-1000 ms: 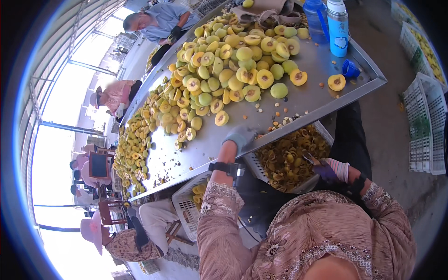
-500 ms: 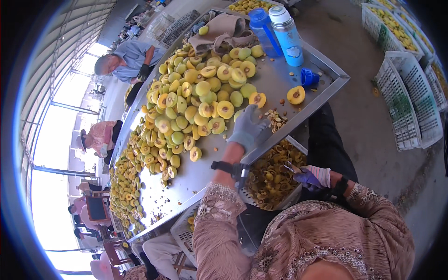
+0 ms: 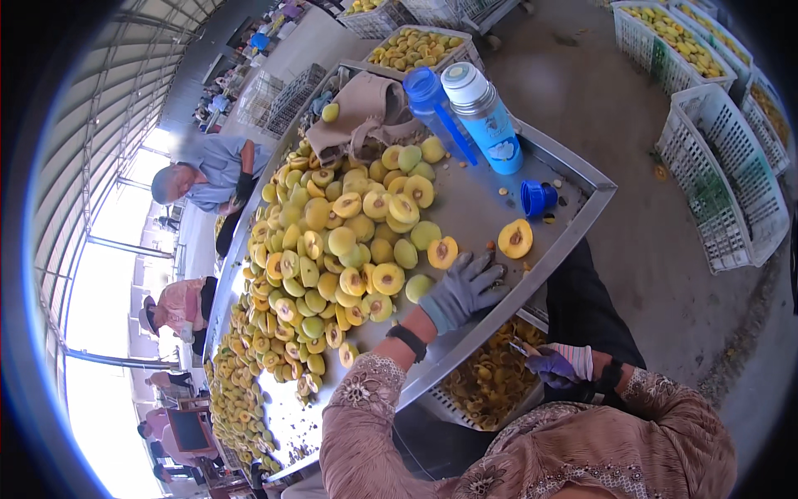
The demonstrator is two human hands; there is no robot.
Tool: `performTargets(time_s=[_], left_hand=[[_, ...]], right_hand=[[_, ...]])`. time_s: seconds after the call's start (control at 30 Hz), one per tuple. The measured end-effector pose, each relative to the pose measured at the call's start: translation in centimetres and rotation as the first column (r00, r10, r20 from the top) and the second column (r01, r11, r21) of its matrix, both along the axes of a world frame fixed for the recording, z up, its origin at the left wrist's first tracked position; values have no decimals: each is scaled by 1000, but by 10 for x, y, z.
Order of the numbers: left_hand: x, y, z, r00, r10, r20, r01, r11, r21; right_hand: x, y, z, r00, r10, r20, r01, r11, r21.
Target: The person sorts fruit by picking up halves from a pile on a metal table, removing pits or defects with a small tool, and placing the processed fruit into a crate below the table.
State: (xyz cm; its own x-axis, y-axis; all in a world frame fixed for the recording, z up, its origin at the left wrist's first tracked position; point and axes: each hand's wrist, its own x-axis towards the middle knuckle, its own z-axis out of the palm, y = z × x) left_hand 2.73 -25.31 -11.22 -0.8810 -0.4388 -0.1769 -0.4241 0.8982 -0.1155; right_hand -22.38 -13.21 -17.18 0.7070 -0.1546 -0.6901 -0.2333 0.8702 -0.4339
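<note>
Head view: left hand [image 3: 467,287] spread flat on metal table [image 3: 486,212], holding nothing.

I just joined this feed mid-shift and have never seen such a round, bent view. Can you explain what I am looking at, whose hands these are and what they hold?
There is no machine here: a person wears a wide fisheye camera on the head, looking down, so straight edges bend near the rim. The two arms coming in from below are that person's own. The left hand, in a grey glove, rests spread on a metal table, beside a halved fruit. The right hand, in a purple glove, is lower, over a basket of fruit scraps, and holds a small tool; I cannot tell which kind. The table carries a big pile of yellow-green fruit halves, two blue bottles, a blue cap and a brown cloth. Other people work along the far side.
</note>
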Motion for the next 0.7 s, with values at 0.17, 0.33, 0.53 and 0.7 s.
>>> performTargets(time_s=[0.17, 0.33, 0.53, 0.7], left_hand=[[-18, -44, -1, 959, 139, -246, -171, 979, -114], [-19, -125, 14, 822, 503, -267, -555, 812, -180], [11, -171, -3, 703, 683, -196, -696, 605, -388], [-37, -113, 36, 574, 614, -541, -622, 757, 199]], right_hand=[[2, -14, 4, 996, -14, 83, 3, 992, 128], [10, -19, -3, 997, 21, 70, -30, 992, 123], [15, -25, 1, 996, -18, 82, 14, 999, 50], [-2, -22, -4, 998, -44, 46, 42, 999, 32]])
